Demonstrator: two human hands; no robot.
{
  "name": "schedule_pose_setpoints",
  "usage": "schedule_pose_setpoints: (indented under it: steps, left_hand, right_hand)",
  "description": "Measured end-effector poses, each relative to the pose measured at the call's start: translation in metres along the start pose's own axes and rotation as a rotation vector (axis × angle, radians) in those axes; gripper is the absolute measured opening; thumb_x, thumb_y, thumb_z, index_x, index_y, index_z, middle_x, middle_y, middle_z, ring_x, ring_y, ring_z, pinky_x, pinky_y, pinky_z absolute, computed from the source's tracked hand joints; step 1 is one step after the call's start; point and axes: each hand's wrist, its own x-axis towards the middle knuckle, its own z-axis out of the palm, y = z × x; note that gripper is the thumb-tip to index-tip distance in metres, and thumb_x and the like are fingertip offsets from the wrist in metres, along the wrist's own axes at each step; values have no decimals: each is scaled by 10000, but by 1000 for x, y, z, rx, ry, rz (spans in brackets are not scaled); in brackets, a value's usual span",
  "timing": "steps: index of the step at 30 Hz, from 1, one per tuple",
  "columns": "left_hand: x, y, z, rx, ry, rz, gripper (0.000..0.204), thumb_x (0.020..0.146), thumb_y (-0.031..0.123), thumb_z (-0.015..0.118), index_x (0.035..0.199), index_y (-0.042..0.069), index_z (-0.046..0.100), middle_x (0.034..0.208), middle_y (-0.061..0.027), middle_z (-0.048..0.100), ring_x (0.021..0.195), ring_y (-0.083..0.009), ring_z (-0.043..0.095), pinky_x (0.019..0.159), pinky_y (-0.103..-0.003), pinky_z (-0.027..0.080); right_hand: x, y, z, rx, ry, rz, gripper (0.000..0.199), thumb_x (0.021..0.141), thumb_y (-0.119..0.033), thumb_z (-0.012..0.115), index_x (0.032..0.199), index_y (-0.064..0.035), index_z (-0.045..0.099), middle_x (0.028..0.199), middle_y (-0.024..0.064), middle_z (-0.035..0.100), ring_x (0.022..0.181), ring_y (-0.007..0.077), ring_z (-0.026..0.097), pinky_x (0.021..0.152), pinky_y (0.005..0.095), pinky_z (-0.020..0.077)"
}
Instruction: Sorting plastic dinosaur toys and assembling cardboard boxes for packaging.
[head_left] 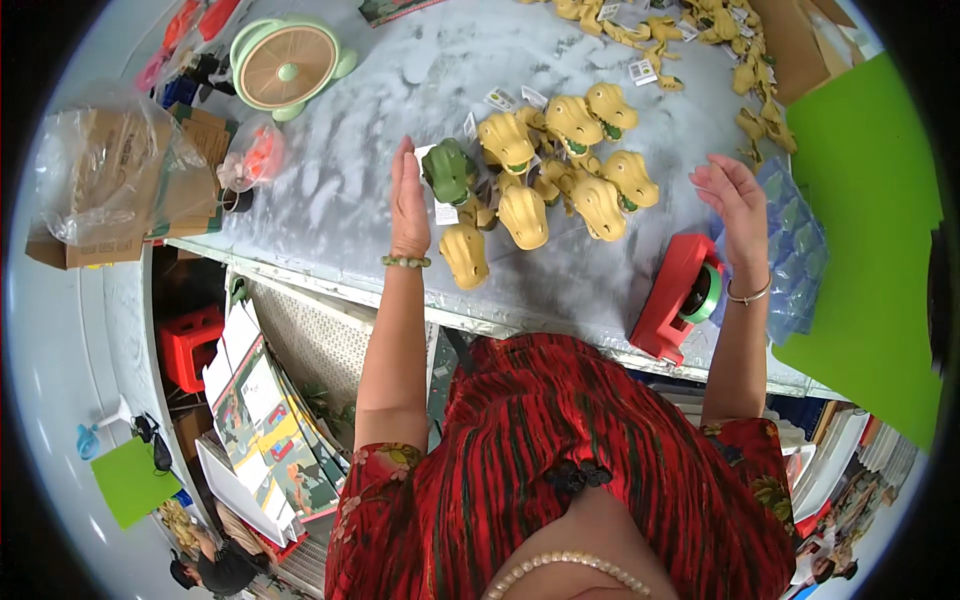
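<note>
Grey table [330,190]; yellow dinosaur heads [560,170] between open hands, snouts toward person.

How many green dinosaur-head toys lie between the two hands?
1. The green dinosaur head lies beside the left hand, at the left edge of the yellow heads. Others may be hidden underneath.

Seen from above, a person in a red patterned dress holds both hands open over a grey table [330,190]. The left hand [408,200] and right hand [735,200] flank a cluster of yellow dinosaur-head toys [560,170] and one green dinosaur-head toy [448,170]. A red tape dispenser [678,298] sits below the right hand.
</note>
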Motion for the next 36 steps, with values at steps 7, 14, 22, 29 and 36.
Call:
schedule_pose_setpoints:
  steps: [7, 14, 22, 29, 36]
  left_hand:
    - [-21, -7, -34, 108, 232, 59, 492, 819, 375, 397, 1175, 38, 368, 1164, -94, 406, 1063, -192, 377, 865, -298, 291]
    - [-141, -51, -78, 569, 470, 50, 283, 762, 194, 516, 1004, 47, 512, 973, -104, 531, 902, -193, 499, 732, -297, 405]
    - [-289, 12, -226, 885, 1056, -40, 189, 704, 116, 553, 862, 14, 560, 746, -96, 582, 681, -173, 552, 614, -263, 435]
    - [-432, 17, -410, 692, 1335, -414, 325, 619, 133, 574, 891, -44, 557, 813, -158, 588, 751, -206, 570, 669, -269, 436]
    - [-412, -19, -451, 967, 1018, -854, 461, 586, 301, 583, 947, 17, 549, 903, -169, 569, 841, -269, 547, 758, -334, 423]
  right_hand:
    - [-5, -26, 23, 34, -77, -73, 325, 793, -148, 492, 1045, 50, 441, 907, 118, 536, 847, 189, 535, 739, 262, 414]
    - [-61, -59, 77, 206, -1108, -368, 220, 775, -106, 444, 904, 70, 472, 776, 150, 532, 701, 226, 539, 675, 301, 441]
    - [-148, -1, 222, -199, -1621, -22, 183, 769, -32, 494, 939, 35, 501, 792, 58, 552, 736, 106, 551, 636, 210, 446]
    - [-210, 31, 357, -304, -1716, 18, 199, 754, -104, 513, 901, 29, 525, 753, 64, 557, 657, 101, 539, 578, 210, 428]
    - [-291, 69, 496, -357, -1568, -582, 306, 701, -129, 543, 964, 18, 492, 812, 110, 530, 676, 150, 528, 571, 253, 424]
